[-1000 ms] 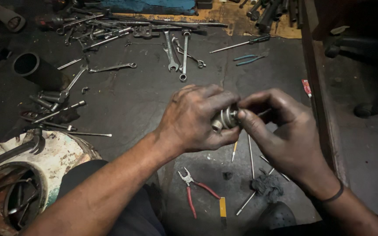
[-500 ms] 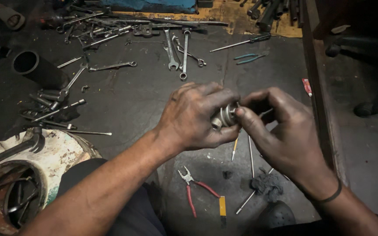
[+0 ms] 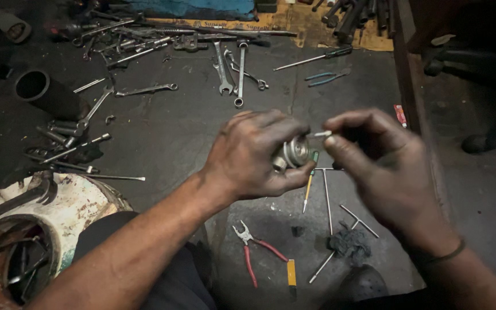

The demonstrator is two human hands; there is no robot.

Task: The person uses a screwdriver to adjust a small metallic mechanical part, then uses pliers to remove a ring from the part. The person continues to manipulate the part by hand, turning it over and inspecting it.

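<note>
My left hand [image 3: 254, 155] grips a small round metal part [image 3: 295, 151] with ridged silver rims, held above a dark, greasy floor. My right hand [image 3: 383, 166] is just to the right of it, fingers pinched on a thin pale pin [image 3: 320, 134] whose tip points at the part. The right hand is blurred. Both hands are smeared with black grease. Below the hands lie a small green-handled screwdriver [image 3: 307, 189] and thin T-shaped metal rods [image 3: 327, 198].
Red-handled pliers [image 3: 255, 250] and a yellow-tipped tool [image 3: 291, 274] lie near my knee. Several wrenches [image 3: 231, 63], a long screwdriver [image 3: 311, 59] and a dark pipe [image 3: 47, 92] lie farther out. A rusty round drum [image 3: 41, 218] stands at left.
My right hand has drawn a little to the right, away from the metal part, and the thin pin now shows between its fingertips. The left hand keeps its grip.
</note>
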